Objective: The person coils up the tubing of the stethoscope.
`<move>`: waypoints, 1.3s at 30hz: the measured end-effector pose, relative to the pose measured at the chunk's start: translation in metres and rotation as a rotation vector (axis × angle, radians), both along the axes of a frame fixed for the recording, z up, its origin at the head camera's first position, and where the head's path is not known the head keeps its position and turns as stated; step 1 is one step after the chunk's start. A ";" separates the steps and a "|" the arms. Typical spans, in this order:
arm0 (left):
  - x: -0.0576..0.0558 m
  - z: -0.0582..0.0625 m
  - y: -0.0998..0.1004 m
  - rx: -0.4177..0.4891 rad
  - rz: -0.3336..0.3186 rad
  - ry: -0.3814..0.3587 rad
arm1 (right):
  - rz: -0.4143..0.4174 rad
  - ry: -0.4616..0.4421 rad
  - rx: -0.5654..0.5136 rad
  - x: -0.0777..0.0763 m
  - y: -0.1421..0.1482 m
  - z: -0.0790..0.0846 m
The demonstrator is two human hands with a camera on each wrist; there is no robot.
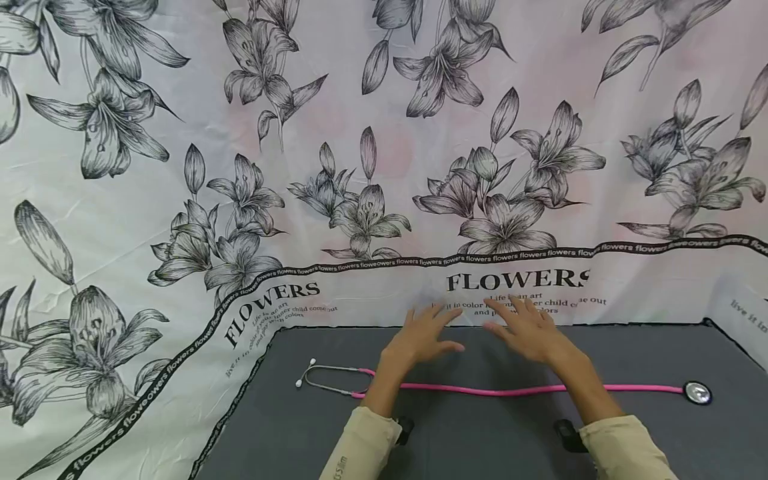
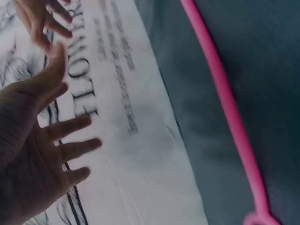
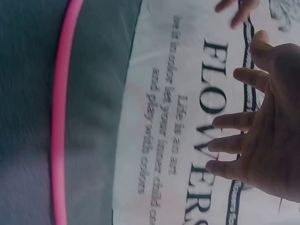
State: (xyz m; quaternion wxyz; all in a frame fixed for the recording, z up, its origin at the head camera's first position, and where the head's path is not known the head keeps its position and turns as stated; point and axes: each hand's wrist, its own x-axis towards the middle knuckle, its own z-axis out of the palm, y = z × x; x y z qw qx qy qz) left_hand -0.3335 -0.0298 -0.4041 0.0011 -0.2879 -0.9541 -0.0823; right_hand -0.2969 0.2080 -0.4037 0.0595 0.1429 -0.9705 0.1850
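Note:
A stethoscope with a pink tube (image 1: 480, 391) lies stretched out across the grey table. Its metal ear tubes (image 1: 330, 378) with white tips point left, and the round chest piece (image 1: 697, 393) is at the right end. My left hand (image 1: 423, 337) hovers above the tube with fingers spread, holding nothing. Beside it my right hand (image 1: 531, 331) is held up the same way, palm down and fingers apart. Both wrist views show the spread fingers away from the tube, with the other hand partly seen at the top edge.
A white cloth (image 1: 372, 300) printed with lilies and the word FLOWERS hangs behind the grey table surface (image 1: 480, 440) and covers its left side. A loose corner of printed cloth (image 1: 741, 320) shows at the right. Dark straps (image 1: 570, 437) sit at both wrists.

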 end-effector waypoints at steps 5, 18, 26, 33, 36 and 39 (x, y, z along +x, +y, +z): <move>-0.005 -0.013 -0.043 -0.035 -0.009 -0.067 | 0.102 -0.024 -0.014 0.002 -0.022 -0.011; -0.007 -0.055 -0.179 0.007 0.028 -0.225 | 0.268 -0.133 -0.050 0.007 -0.105 -0.034; -0.009 -0.062 -0.206 -0.006 0.071 -0.187 | 0.372 -0.061 0.070 0.009 -0.144 -0.051; -0.014 -0.069 -0.204 -0.038 0.049 -0.098 | 0.357 0.003 0.106 0.012 -0.155 -0.064; -0.013 -0.070 -0.204 -0.034 0.045 -0.080 | 0.344 -0.032 0.088 0.011 -0.154 -0.067; -0.013 -0.072 -0.207 -0.014 0.040 -0.049 | 0.339 -0.047 0.048 0.008 -0.152 -0.068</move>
